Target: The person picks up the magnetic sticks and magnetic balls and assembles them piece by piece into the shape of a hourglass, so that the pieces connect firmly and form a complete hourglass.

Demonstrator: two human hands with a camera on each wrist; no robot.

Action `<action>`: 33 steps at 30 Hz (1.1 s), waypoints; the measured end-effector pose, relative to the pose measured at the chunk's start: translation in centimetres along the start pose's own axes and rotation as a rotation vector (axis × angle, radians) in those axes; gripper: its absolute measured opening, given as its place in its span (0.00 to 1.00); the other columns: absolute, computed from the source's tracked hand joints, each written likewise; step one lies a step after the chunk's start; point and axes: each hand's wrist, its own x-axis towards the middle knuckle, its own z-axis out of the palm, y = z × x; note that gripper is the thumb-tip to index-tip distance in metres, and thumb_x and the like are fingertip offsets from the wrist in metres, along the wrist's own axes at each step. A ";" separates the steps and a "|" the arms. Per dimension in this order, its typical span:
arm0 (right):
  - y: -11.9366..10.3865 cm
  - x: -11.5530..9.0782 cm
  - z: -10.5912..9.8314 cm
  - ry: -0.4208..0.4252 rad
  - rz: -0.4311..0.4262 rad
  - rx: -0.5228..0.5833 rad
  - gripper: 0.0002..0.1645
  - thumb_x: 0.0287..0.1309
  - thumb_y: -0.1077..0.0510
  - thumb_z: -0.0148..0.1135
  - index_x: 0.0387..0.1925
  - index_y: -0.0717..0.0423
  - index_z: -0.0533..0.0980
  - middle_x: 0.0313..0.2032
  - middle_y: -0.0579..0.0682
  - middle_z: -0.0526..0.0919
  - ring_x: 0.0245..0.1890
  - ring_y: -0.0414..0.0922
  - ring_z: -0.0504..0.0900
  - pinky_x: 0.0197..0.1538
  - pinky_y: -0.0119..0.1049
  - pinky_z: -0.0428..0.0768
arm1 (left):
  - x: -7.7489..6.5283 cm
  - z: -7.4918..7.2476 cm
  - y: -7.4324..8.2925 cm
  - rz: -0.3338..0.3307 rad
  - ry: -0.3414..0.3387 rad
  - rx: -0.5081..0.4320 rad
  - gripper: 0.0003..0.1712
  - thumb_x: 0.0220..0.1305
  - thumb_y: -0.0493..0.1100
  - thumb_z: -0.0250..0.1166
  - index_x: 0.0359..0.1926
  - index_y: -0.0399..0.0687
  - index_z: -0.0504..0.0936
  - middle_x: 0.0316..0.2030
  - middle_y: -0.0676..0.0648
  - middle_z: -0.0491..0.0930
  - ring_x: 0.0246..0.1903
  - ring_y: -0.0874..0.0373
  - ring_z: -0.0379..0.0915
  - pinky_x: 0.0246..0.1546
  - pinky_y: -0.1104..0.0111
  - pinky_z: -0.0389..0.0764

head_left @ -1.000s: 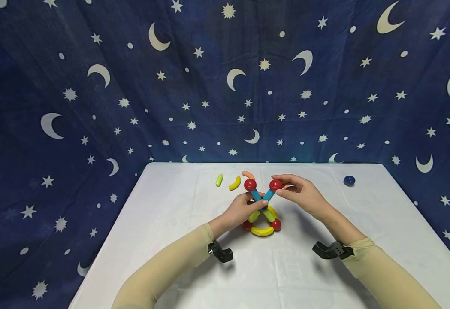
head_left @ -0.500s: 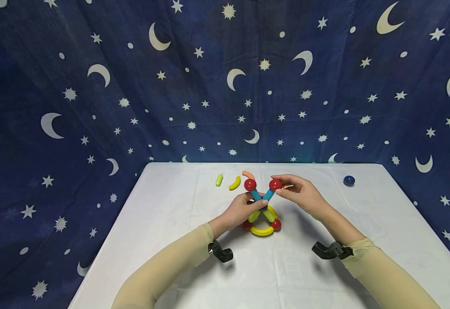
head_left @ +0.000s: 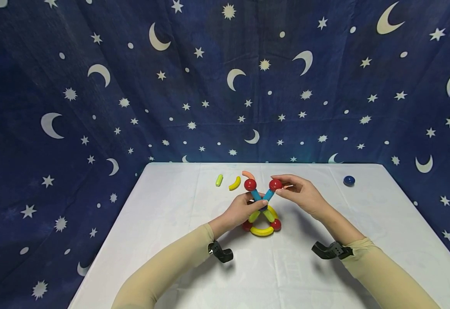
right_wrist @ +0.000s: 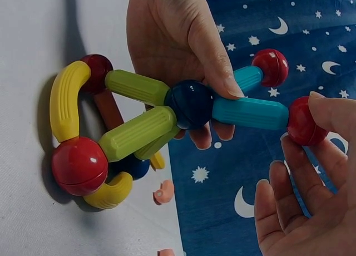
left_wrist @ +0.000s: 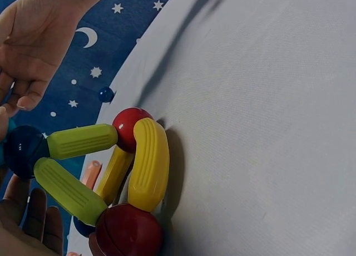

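Note:
A magnetic ball-and-rod structure stands on the table. Its base has curved yellow rods (head_left: 262, 231), red balls (right_wrist: 79, 166) and a dark blue ball. Green rods (right_wrist: 138, 132) slope up to a central dark blue ball (right_wrist: 190, 104), from which two light blue rods (right_wrist: 250, 113) spread in a V, each tipped with a red ball. My left hand (head_left: 242, 210) grips the structure around the central ball and the light blue rods, thumb across the front. Between thumb and fingers my right hand (head_left: 302, 193) pinches the right upper red ball (head_left: 275, 185). The left upper red ball (head_left: 250, 185) is untouched.
Behind the structure lie a loose green rod (head_left: 219, 180), a curved yellow rod (head_left: 234, 183) and a curved orange rod (head_left: 249, 174). A dark blue ball (head_left: 349, 180) rests far right on the white-covered table (head_left: 178, 189). A star-patterned cloth (head_left: 209, 86) hangs behind.

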 end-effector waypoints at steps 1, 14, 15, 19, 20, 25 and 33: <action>0.0 0.0 0.0 0.000 -0.001 0.001 0.28 0.67 0.53 0.68 0.65 0.55 0.76 0.56 0.56 0.82 0.49 0.53 0.80 0.50 0.38 0.80 | 0.0 0.0 0.0 0.001 0.001 -0.002 0.20 0.72 0.55 0.64 0.55 0.49 0.85 0.44 0.52 0.87 0.47 0.58 0.82 0.56 0.61 0.77; 0.2 0.3 -0.1 -0.005 -0.010 0.021 0.27 0.72 0.51 0.63 0.67 0.57 0.75 0.59 0.55 0.81 0.52 0.48 0.81 0.55 0.39 0.78 | 0.0 0.0 -0.1 0.005 0.008 -0.028 0.19 0.72 0.54 0.65 0.54 0.48 0.86 0.43 0.50 0.87 0.45 0.58 0.82 0.53 0.63 0.79; 0.3 0.4 -0.2 0.003 -0.007 0.026 0.26 0.73 0.50 0.61 0.67 0.56 0.75 0.58 0.55 0.81 0.52 0.48 0.81 0.57 0.42 0.77 | 0.0 0.0 -0.1 0.002 0.008 -0.032 0.19 0.72 0.54 0.65 0.54 0.48 0.86 0.43 0.50 0.87 0.45 0.58 0.82 0.53 0.64 0.79; 1.1 1.3 -1.0 0.086 0.031 0.028 0.27 0.76 0.45 0.56 0.66 0.55 0.76 0.55 0.56 0.83 0.53 0.50 0.80 0.59 0.46 0.77 | 0.0 0.0 0.0 -0.009 0.008 -0.037 0.19 0.72 0.54 0.65 0.53 0.47 0.86 0.44 0.51 0.87 0.45 0.58 0.82 0.53 0.64 0.78; 1.4 1.6 -1.2 0.118 0.050 0.019 0.28 0.76 0.43 0.56 0.66 0.55 0.76 0.54 0.57 0.83 0.52 0.51 0.80 0.58 0.44 0.77 | 0.0 -0.1 0.0 -0.010 0.008 -0.037 0.19 0.72 0.55 0.65 0.53 0.48 0.86 0.44 0.51 0.87 0.45 0.58 0.82 0.54 0.63 0.78; 3.7 3.2 -2.3 0.210 0.152 -0.049 0.27 0.75 0.45 0.57 0.64 0.58 0.77 0.54 0.59 0.83 0.55 0.51 0.77 0.54 0.39 0.79 | -0.1 -0.1 0.0 -0.008 0.007 -0.035 0.19 0.72 0.54 0.65 0.53 0.47 0.86 0.44 0.51 0.87 0.46 0.58 0.81 0.55 0.62 0.77; 7.4 4.9 -3.4 0.190 0.310 -0.183 0.26 0.73 0.51 0.57 0.63 0.65 0.77 0.62 0.65 0.77 0.65 0.62 0.72 0.66 0.60 0.68 | -0.1 0.0 0.0 -0.021 0.005 -0.018 0.19 0.72 0.55 0.65 0.54 0.49 0.86 0.44 0.52 0.87 0.46 0.58 0.81 0.52 0.64 0.78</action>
